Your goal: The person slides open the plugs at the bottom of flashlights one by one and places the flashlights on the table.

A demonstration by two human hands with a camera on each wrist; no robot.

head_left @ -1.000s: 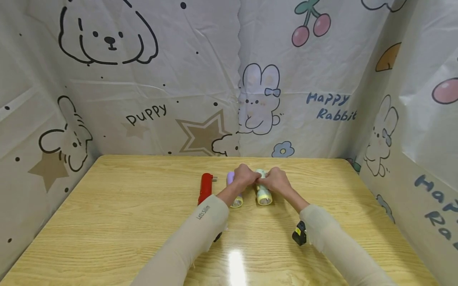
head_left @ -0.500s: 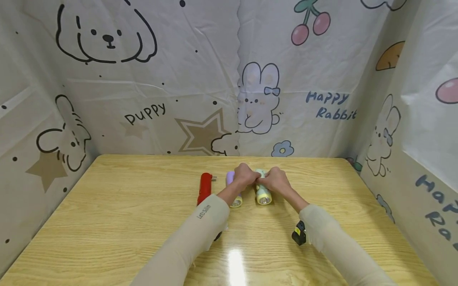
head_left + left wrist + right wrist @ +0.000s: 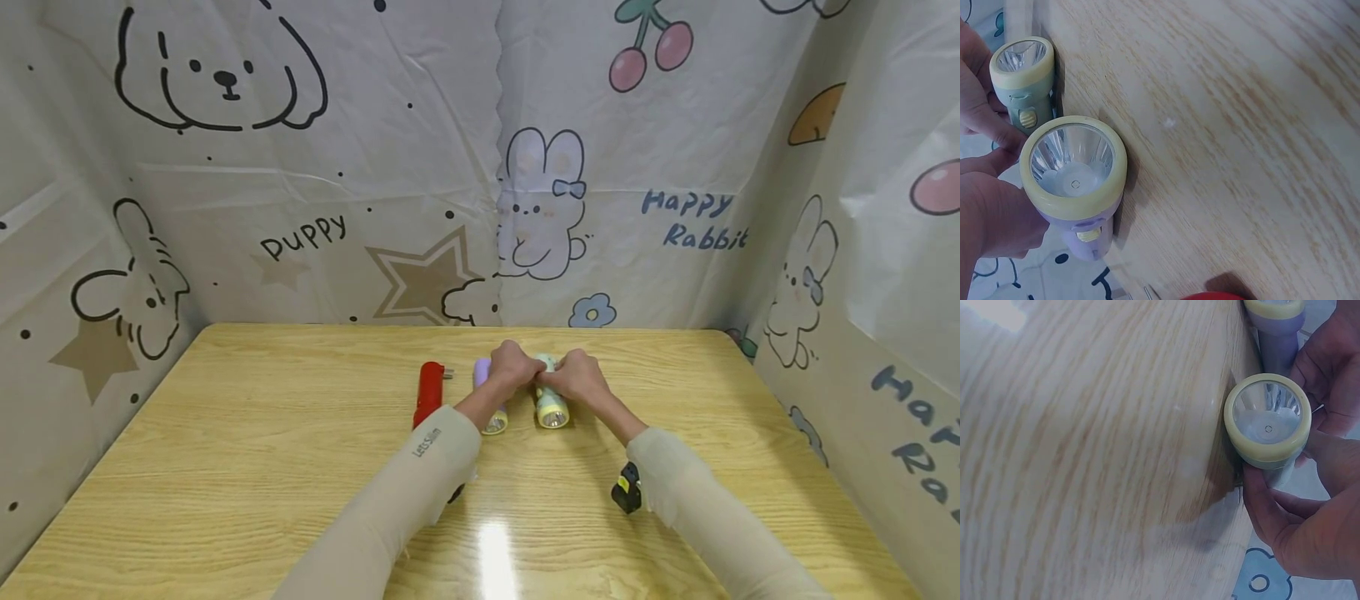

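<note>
A pale green flashlight with a yellow rim lies on the wooden table, its lens toward me. My right hand grips its body from the right, fingers under its side in the right wrist view. From the left, my left hand holds the same flashlight near its back half, fingers curled and thumb meeting the right thumb there. Beneath my left wrist lies a purple flashlight, also yellow-rimmed, partly covered in the head view. The green flashlight's tail is hidden behind my hands.
Left of the purple flashlight lies a red flashlight with metal plug prongs, its front end behind my left sleeve. The wooden table ends at a printed cloth backdrop on the back and sides.
The view tips very slightly. Both hands keep their places on the green flashlight, and the other flashlights stay put.
</note>
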